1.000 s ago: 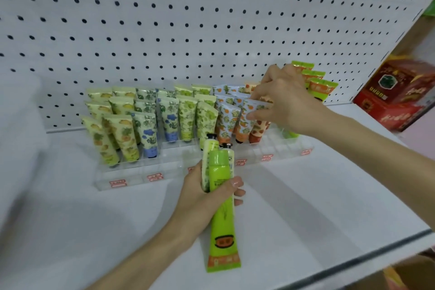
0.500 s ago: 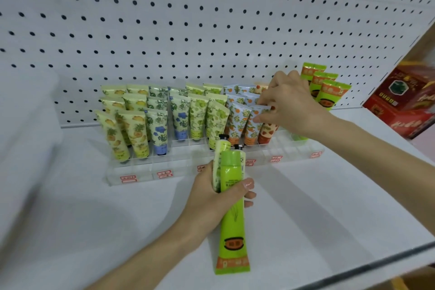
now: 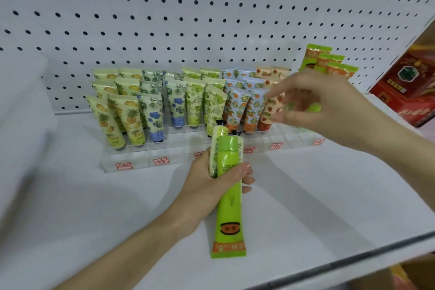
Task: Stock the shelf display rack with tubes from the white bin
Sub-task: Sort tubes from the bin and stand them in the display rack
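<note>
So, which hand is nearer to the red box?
Right. The right hand hovers over the rack, just left of the red box; the left hand grips tubes lower down, at the shelf's middle, farther away.

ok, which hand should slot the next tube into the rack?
Right. The right hand looks empty, though blurred, over the right end of the rack. The left hand grips the spare tubes, so it can only offer them.
</note>
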The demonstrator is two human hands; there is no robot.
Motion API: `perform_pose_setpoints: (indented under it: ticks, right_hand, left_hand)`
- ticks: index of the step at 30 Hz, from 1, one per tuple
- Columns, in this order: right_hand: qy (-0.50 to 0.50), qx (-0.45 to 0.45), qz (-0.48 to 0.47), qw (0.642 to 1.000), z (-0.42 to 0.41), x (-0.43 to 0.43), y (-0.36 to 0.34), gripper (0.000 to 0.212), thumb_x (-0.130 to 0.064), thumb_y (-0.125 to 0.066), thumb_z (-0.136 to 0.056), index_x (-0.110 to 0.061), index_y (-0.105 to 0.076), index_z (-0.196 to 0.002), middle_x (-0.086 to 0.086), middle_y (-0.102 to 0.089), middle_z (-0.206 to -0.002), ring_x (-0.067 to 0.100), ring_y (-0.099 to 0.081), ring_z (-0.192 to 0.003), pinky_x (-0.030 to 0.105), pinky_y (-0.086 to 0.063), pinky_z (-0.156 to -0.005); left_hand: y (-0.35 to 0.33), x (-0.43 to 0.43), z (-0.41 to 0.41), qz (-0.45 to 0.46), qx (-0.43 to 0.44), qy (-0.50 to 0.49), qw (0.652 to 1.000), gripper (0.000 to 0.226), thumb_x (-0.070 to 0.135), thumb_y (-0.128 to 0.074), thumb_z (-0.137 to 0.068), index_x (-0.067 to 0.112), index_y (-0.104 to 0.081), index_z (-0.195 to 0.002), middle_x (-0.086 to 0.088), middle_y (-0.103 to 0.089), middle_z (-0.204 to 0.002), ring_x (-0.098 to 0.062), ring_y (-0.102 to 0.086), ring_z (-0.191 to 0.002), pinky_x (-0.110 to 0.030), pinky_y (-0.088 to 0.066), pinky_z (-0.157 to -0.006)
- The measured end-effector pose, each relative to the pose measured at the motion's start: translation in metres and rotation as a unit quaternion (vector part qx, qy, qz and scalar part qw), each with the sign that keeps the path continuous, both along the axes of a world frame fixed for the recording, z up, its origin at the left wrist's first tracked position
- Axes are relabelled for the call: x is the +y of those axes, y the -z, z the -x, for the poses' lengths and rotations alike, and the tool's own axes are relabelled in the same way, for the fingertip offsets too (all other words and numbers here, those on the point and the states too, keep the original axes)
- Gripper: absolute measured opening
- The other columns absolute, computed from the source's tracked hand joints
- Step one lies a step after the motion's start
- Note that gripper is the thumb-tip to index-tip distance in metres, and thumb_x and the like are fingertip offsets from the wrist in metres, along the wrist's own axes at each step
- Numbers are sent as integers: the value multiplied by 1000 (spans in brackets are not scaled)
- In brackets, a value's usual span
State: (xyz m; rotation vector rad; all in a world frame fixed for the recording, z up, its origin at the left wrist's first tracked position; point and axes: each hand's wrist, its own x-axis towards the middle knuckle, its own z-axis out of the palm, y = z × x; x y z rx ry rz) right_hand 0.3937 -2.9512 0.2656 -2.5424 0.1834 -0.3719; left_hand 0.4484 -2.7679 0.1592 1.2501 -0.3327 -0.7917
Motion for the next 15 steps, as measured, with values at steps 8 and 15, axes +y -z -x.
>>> perform_pose_setpoints:
  ticks: [8, 15]
  right_hand:
    - [18, 79, -325, 942, 52, 56, 82, 30, -45, -72, -60, -18, -66, -73, 3, -66, -67, 14, -61, -58, 27, -52, -54]
    - [45, 104, -308, 945, 49, 84, 110, 41, -51, -78, -59, -13, -66, -70, 7, -69, -67, 23, -64, -61, 45, -55, -67]
  left_hand:
    - [6, -1, 0, 7, -17, -41, 999, 46, 38, -66, -59, 11, -62, -97, -8, -75, -86, -19, -72, -78, -30, -59, -65]
    - [7, -2, 2, 41, 6, -100, 994, 66, 41, -66, -59, -1, -59, -109, -10, -74, -87, -20, -72, -80, -27, -57, -67]
